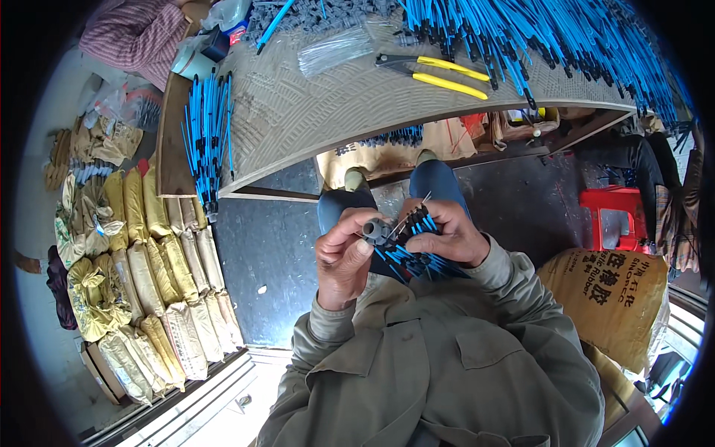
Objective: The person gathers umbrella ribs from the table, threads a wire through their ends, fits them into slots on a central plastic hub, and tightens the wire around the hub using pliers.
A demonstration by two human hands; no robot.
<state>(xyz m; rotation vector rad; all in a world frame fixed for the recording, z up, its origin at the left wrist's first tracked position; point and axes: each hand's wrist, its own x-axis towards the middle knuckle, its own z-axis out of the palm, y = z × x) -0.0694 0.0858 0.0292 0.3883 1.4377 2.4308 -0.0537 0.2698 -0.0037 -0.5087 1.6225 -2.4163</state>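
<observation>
My left hand (340, 259) pinches a small grey plastic piece (372, 229) with a round open end, between thumb and fingers. Close beside it, my right hand (459, 235) is closed around a bundle of thin blue rods with black ends (423, 262), held over my lap. A thin pale wire or strip (427, 197) sticks up at the bundle, by the right fingers. The grey piece meets the black ends, but whether it is joined to them I cannot tell. The fingers hide part of the bundle.
The table (298, 127) ahead carries yellow-handled pliers (450, 77), clear thin strips (335, 52), a heap of blue rods (514, 33) and another bunch (208, 127). Stacked sacks (171, 276) stand left; a red stool (622, 216) and large sack (607, 305) right. A person's striped sleeve (141, 41) shows far left.
</observation>
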